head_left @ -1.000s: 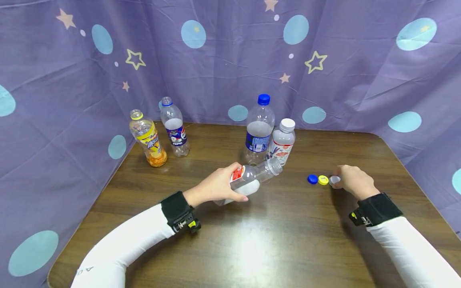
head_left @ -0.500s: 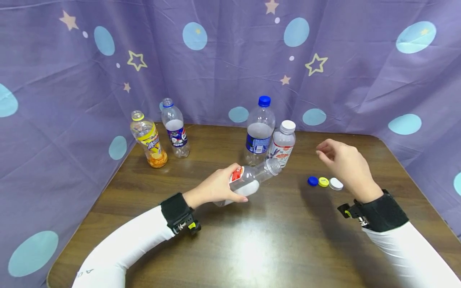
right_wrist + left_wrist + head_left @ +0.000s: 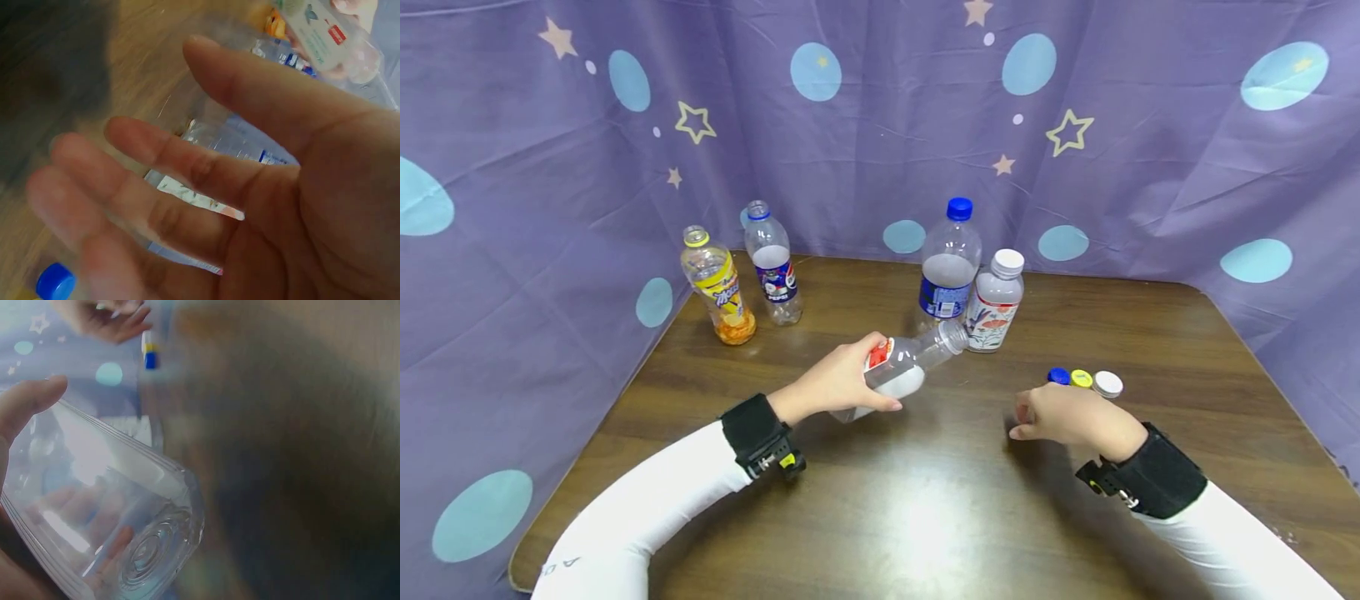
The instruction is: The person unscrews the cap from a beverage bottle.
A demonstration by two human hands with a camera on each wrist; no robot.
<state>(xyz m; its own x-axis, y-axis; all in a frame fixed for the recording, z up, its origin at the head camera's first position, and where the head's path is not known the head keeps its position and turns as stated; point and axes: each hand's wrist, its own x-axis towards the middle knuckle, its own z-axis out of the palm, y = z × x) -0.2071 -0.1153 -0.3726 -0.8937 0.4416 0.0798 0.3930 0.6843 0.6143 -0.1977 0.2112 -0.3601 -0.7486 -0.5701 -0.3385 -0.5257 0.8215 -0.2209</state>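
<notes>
Blue-labelled "PEPSI" bottle (image 3: pixel 772 265) upright

I see bare table (image 3: pixel 925 500) in front; upright bottles (image 3: pixel 951 267) behind and loose caps (image 3: pixel 1081 379) at right obstruct.

I see a dark brown wooden counter (image 3: pixel 925 517) with a glossy top, overhead light glaring off its middle. A purple cloth backdrop (image 3: pixel 865 133) printed with pale blue circles and beige stars hangs wrinkled around it on three sides.
</notes>
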